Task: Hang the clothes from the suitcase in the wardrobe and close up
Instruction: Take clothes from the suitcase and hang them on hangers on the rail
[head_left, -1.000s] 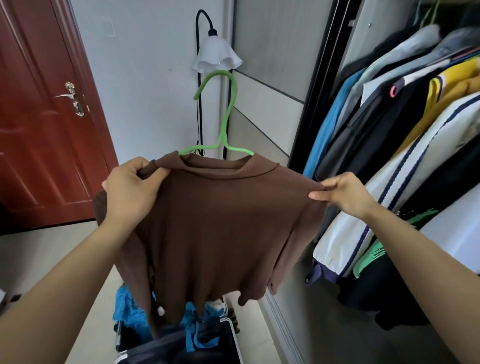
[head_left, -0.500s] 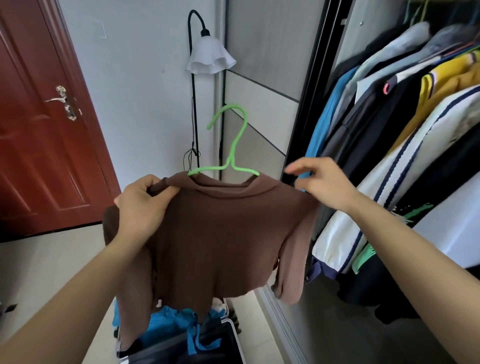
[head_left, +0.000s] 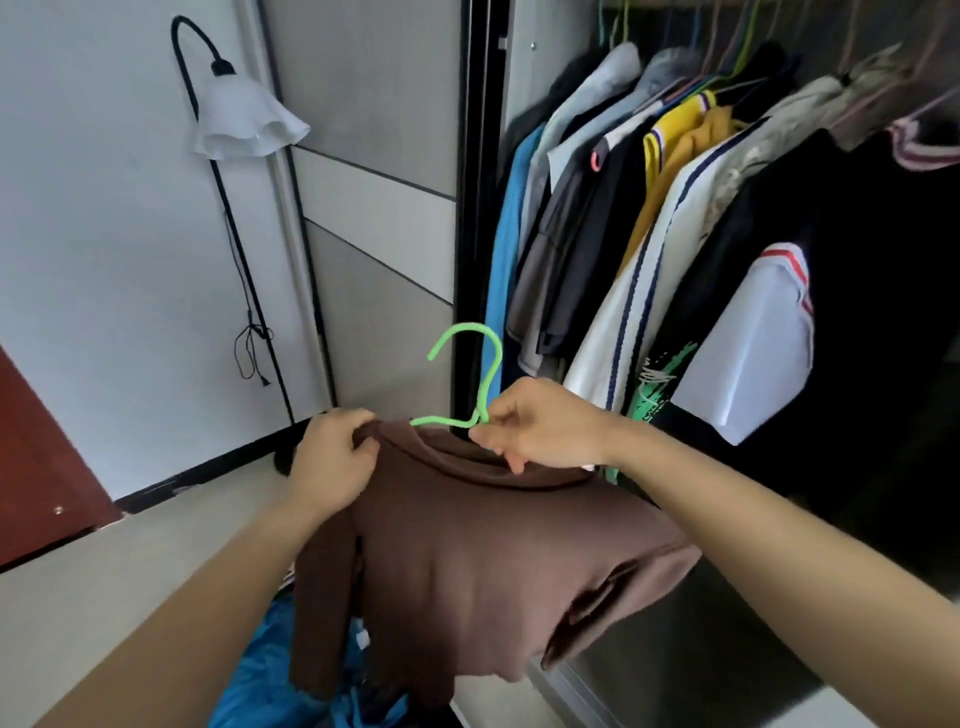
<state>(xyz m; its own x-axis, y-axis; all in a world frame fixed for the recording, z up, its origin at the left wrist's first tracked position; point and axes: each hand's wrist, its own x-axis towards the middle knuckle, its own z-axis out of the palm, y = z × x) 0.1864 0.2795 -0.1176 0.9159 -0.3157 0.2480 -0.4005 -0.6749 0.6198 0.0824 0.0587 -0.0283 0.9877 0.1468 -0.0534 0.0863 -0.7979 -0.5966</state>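
— Your right hand now pinches the green hanger at its neck, no longer at the shoulder. Your left hand grips the brown shirt, just left of the wardrobe.
— Ready to hang?
— Likely, but the hung clothes inside the wardrobe leave little gap.

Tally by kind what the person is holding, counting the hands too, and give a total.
Hands: 2, the left hand and the right hand
Shirts: 1, the brown shirt
Hangers: 1, the green hanger
Total: 4
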